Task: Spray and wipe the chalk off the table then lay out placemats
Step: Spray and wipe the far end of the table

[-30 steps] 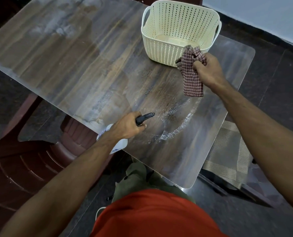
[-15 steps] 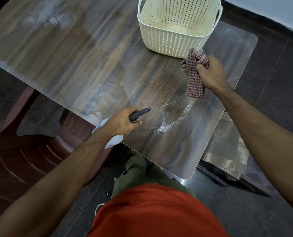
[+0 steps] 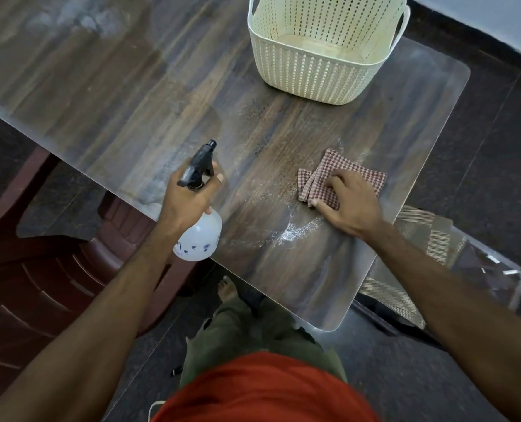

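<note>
While left hand [image 3: 189, 199] grips spray bottle [image 3: 199, 236] | right hand [image 3: 352, 202] presses, fingers spread, on checked cloth [image 3: 338, 175]

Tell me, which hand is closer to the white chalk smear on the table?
Right. The right hand presses the checked red cloth just beside the white chalk smear; the left hand holds the white spray bottle farther off.

hands 2 [image 3: 189, 199] | spray bottle 1 [image 3: 199, 239] | cloth 1 [image 3: 338, 175] | basket 1 [image 3: 314, 77]
</note>
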{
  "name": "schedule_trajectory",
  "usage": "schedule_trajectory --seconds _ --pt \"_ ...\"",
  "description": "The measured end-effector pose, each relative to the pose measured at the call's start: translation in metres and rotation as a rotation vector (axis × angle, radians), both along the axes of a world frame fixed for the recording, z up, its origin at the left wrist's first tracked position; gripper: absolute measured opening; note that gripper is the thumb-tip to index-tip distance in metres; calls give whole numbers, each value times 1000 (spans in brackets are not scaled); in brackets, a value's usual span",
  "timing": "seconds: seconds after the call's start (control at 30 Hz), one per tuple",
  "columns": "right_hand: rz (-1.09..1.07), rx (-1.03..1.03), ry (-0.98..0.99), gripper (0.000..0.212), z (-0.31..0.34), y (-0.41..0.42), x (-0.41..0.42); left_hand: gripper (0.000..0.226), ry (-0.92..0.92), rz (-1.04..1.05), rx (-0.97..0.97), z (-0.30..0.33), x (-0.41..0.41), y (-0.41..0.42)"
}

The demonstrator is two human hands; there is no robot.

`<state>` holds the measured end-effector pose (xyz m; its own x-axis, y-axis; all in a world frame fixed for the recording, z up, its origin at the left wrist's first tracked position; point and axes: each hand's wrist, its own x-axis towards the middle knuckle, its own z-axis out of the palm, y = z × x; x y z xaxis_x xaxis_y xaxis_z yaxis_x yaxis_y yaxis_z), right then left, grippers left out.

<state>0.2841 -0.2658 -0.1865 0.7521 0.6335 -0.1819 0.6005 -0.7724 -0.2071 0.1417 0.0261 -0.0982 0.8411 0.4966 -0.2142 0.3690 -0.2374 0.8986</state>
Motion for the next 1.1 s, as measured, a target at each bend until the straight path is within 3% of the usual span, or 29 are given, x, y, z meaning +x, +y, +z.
schedule_trajectory --seconds 0.23,0.33,0.5,0.63,0.77,0.87,1.1 --pt "-169 -77 -31 70 -29 17 39 29 -31 53 -6 2 28 22" --pt "-271 -88 -23 73 -29 53 68 22 -61 54 -1 9 40 29" --pt "-78 -86 -10 72 -31 120 24 17 -101 73 -9 15 56 43" --pt "48 -53 15 70 -32 105 -26 13 -86 93 -2 15 65 57" --pt "-247 -75 -18 72 -34 75 25 12 -114 83 -14 13 66 74" --pt "-394 -48 -43 72 -34 102 70 12 -124 91 -10 11 68 84" --pt "-5 -42 -7 70 -36 215 15 18 -145 101 -19 17 73 98"
